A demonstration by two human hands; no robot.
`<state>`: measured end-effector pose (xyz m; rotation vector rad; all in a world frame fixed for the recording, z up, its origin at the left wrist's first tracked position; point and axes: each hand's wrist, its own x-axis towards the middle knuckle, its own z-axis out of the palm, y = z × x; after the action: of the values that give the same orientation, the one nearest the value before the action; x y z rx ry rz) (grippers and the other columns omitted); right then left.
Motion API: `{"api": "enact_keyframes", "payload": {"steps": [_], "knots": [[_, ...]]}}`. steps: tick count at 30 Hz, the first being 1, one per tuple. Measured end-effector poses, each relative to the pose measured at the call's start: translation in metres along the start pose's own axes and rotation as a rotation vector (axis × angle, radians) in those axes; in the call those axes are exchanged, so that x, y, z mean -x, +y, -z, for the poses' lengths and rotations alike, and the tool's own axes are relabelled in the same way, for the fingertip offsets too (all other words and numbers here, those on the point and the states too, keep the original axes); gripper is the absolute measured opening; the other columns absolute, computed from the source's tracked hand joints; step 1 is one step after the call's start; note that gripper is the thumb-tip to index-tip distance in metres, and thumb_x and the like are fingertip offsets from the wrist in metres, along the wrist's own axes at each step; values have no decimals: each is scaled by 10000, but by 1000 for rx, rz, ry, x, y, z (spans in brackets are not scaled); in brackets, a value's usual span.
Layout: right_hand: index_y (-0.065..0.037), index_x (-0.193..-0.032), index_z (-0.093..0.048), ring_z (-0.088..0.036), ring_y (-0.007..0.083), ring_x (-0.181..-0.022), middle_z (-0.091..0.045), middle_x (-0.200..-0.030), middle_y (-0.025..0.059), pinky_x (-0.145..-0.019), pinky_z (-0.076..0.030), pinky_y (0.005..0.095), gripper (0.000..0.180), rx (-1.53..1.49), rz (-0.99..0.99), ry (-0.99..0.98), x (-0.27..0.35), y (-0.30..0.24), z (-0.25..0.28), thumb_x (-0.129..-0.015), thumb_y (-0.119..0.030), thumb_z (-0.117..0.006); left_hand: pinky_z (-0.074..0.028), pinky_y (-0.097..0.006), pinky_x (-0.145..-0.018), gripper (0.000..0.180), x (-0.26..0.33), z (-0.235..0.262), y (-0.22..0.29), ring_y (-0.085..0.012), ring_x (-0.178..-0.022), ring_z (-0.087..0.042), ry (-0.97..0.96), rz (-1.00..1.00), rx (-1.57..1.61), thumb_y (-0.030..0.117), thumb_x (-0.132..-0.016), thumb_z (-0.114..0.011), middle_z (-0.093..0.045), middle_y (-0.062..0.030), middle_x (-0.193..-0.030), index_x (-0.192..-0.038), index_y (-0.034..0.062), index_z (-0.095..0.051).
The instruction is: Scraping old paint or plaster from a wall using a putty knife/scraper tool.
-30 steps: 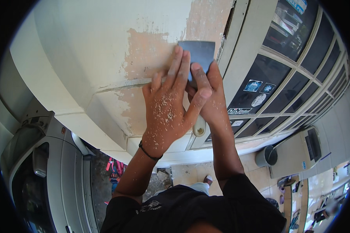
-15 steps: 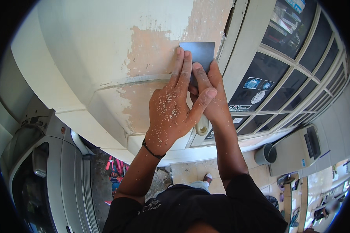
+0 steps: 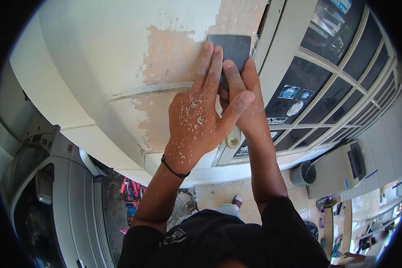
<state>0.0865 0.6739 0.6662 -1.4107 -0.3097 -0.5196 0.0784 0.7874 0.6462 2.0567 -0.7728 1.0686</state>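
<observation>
A scraper with a wide grey metal blade (image 3: 235, 47) and a pale handle (image 3: 232, 137) lies against the wall (image 3: 169, 56), where bare tan patches show through cream paint. My right hand (image 3: 248, 100) is closed round the handle, its index finger stretched onto the blade. Two straight fingers of my left hand (image 3: 194, 118) press on the blade's left side, and its thumb crosses over my right hand. The other left fingers are curled and mostly hidden. Paint flakes cling to the back of my left hand, and a dark bracelet circles that wrist.
Right of the blade stands a cream frame with dark window panes (image 3: 295, 89). A raised ledge (image 3: 154, 89) crosses the wall. At left is a grey vehicle (image 3: 62, 192); at lower right, a grey bucket (image 3: 303, 173) beside a white appliance (image 3: 335, 174). Pink things (image 3: 130, 190) lie on the ground.
Both hands and the scraper have slid a little up the wall together, the blade's edge now higher on the tan patch. The hold looks the same.
</observation>
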Motion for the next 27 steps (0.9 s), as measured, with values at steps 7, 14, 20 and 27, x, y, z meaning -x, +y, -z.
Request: {"api": "enact_keyframes", "payload": {"steps": [7,14,20,27], "knots": [[-74,-1168,-490,-469,21,-569,-564,-796,-32,-452,-354,197,263,108,-23,-15,-6,-23,-2,-1072,-315,-533,-580,-340,-768,861,-22,20,11,-351,-1086,-711,-65,79,46,570,-966,-609,-394,-222,-1601,-1581,26,-349],[-17,-1135,-404,-527,93,-744,-539,-925,66,-576,-485,254,300,36,-119,-58,4,-9,-6,-1089,-296,-501,-580,-370,-818,845,1,14,7,-392,-1141,-685,-115,188,69,565,-967,-610,-410,-237,-1586,-1561,12,-377],[-100,-1141,-490,-465,27,-568,-545,-783,-37,-445,-349,204,207,49,44,30,-1,15,-7,-1077,-291,-536,-558,-421,-931,882,11,3,8,-423,-1219,-640,-50,137,67,586,-964,-605,-394,-290,-1572,-1543,-37,-373],[-95,-1118,-480,-472,29,-565,-540,-772,-30,-444,-368,209,210,166,37,23,0,3,-10,-1079,-296,-525,-547,-442,-961,899,-2,15,7,-437,-1286,-588,-68,110,-8,588,-972,-583,-362,-285,-1591,-1574,-23,-315]]}}
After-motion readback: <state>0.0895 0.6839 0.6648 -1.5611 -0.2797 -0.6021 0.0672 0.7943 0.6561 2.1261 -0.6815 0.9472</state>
